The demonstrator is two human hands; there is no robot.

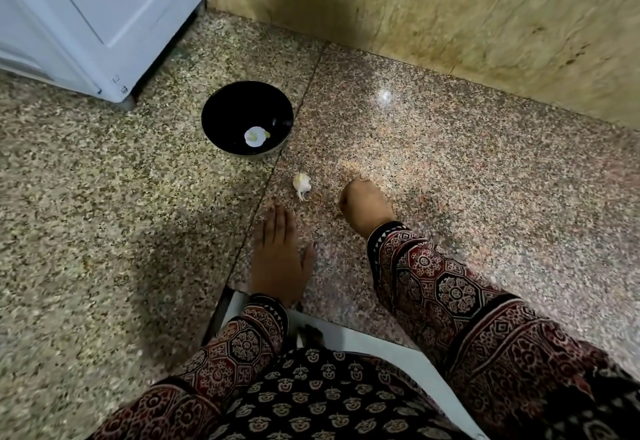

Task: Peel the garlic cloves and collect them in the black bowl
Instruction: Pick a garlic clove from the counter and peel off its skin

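A black bowl (247, 117) stands on the speckled stone counter (450, 162) and holds one pale peeled garlic clove (255, 136). In front of it, a loose garlic piece (300, 184) with its papery skin lies on the counter. My left hand (278, 256) rests flat on the counter just below that piece, fingers straight. To the right of the garlic piece, my right hand (365, 207) is turned down, its fingers curled under and hidden. A small pale bit shows at its left edge. Whether it holds anything cannot be told.
A white appliance (97, 20) stands at the back left, close behind the bowl. A yellowish stone wall (450, 13) runs along the back and right. The counter's near edge and a white surface (374, 339) lie under my patterned sleeves.
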